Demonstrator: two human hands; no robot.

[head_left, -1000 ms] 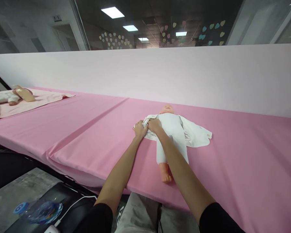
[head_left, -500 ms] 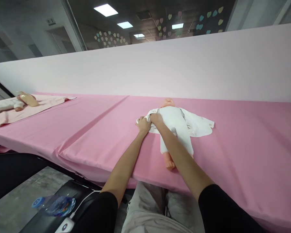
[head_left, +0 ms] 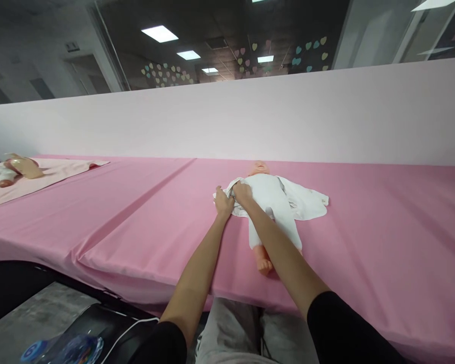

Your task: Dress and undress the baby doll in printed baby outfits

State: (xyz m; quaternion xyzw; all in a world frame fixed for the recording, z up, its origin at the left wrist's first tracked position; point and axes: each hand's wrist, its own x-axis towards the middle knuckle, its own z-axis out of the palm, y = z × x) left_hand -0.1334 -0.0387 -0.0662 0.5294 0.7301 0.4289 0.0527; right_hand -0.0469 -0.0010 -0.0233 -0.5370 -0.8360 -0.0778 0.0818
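Note:
A baby doll (head_left: 264,191) with a white cloth body lies on its back on the pink-covered table, its head towards the wall and one bare foot towards me. Under it is spread a white baby shirt (head_left: 310,203), one sleeve stretched out to the right. My left hand (head_left: 224,202) is closed on the shirt's left sleeve, its thumb raised. Close beside it, my right hand (head_left: 242,193) has its fingers closed at the same sleeve, near the doll's shoulder. The doll's arm on that side is hidden by cloth and hands. My right forearm crosses over the doll's lower body.
The pink table cover (head_left: 144,217) runs along a white partition (head_left: 227,121). At far left a second doll (head_left: 3,174) lies on a pale pink cloth (head_left: 66,169). Below the table edge, a plastic bottle (head_left: 70,349) and a white cable (head_left: 127,331) rest on a black seat.
My left thumb has lifted, and its fingers have closed further on the sleeve. My right hand stays by the doll's shoulder. The whole view has shifted slightly.

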